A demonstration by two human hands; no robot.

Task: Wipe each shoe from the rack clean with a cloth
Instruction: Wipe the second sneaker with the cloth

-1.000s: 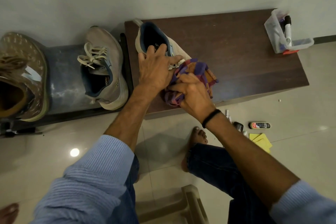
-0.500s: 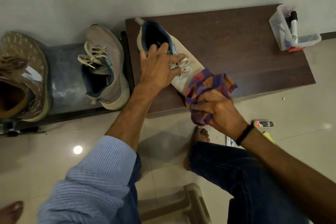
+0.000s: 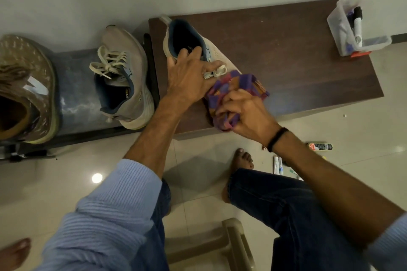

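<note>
Beige mesh shoe (image 3: 218,54), blue lining, pale laces, lies on the dark desk (image 3: 286,55) at its 9 o'clock end, toe toward 4 o'clock. Collar gripped by left hand (image 3: 189,77) — right hand (image 3: 246,114) clutches purple-orange checked cloth (image 3: 229,90), bunched over the toe.

No legible wording. Left of the left grip (image 3: 189,77), the grey sneaker (image 3: 134,64) has blurred insole print; farther left, the brown shoe (image 3: 28,66) bears a white N.
</note>
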